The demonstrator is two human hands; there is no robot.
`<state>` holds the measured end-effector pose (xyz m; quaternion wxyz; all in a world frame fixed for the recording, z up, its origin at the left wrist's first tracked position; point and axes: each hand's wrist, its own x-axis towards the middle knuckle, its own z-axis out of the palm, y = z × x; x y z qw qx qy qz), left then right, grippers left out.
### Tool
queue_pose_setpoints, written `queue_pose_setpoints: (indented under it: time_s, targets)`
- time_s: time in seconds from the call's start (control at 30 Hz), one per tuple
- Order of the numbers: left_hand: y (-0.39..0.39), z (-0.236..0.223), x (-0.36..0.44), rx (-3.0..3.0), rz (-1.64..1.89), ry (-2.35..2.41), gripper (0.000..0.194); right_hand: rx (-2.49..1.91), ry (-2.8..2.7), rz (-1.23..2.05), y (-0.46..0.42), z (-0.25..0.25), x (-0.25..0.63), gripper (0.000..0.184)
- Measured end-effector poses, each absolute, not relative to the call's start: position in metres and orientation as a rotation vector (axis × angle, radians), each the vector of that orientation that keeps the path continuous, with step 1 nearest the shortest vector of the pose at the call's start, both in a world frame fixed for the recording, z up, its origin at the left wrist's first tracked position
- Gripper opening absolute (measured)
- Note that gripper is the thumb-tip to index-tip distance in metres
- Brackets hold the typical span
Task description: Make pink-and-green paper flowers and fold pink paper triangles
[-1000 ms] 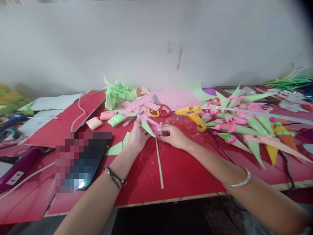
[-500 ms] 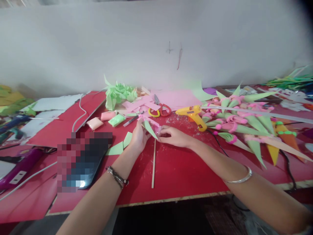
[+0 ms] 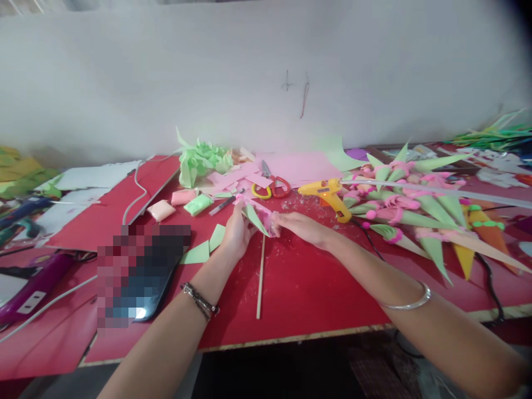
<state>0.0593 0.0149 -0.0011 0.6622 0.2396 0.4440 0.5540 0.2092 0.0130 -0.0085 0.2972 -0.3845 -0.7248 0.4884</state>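
A small pink and green paper cone (image 3: 255, 220) is held above the red table, between my two hands. My left hand (image 3: 238, 235) is closed round its left side, with part of the cone hidden behind the fingers. On its right end, my right hand (image 3: 297, 228) grips the pink edge with fingers together. Beneath the cone lies a thin pale stick (image 3: 261, 277), pointing toward the table's front edge. A yellow glue gun (image 3: 326, 197) rests to the right of my right hand. Scissors (image 3: 272, 185) with yellow and red handles lie just beyond the cone.
Several finished-looking paper cones (image 3: 415, 208) are heaped at the right. A dark phone (image 3: 158, 277) lies left of my left hand, near green paper pieces (image 3: 198, 252). Small packets (image 3: 198, 204), green paper scraps (image 3: 203, 160) and pink sheets (image 3: 295, 166) are farther back.
My right hand has shifted slightly, its fingers straighter along the pink edge of the cone. My left hand stays in place.
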Motion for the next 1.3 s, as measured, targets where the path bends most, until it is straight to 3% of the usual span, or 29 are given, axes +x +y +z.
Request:
queue_pose_setpoints:
  time_s: [0.3, 0.53, 0.73, 0.83, 1.0, 1.3]
  targets:
    - [0.016, -0.004, 0.059, 0.549, 1.280, 0.961, 0.026, -1.093, -2.129, 0.962, 0.010, -0.007, 0.209, 0.018]
    - [0.016, -0.005, 0.060, 0.551, 1.299, 0.974, 0.024, -1.092, -2.313, 0.578, 0.004, -0.011, 0.205, 0.008]
    - [0.017, -0.005, 0.060, 0.580, 1.287, 0.992, 0.025, -1.045, -2.210, 0.659, 0.003, -0.019, 0.200, 0.013]
    - [0.017, -0.007, 0.059, 0.582, 1.286, 0.993, 0.025, -1.030, -2.167, 0.747, 0.001, -0.019, 0.199, 0.004]
    - [0.016, -0.007, 0.059, 0.567, 1.289, 0.979, 0.024, -1.035, -2.140, 0.852, 0.001, -0.017, 0.198, 0.013]
    - [0.014, -0.004, 0.060, 0.566, 1.291, 0.996, 0.023, -1.072, -2.074, 0.817, 0.003, -0.021, 0.197, 0.011]
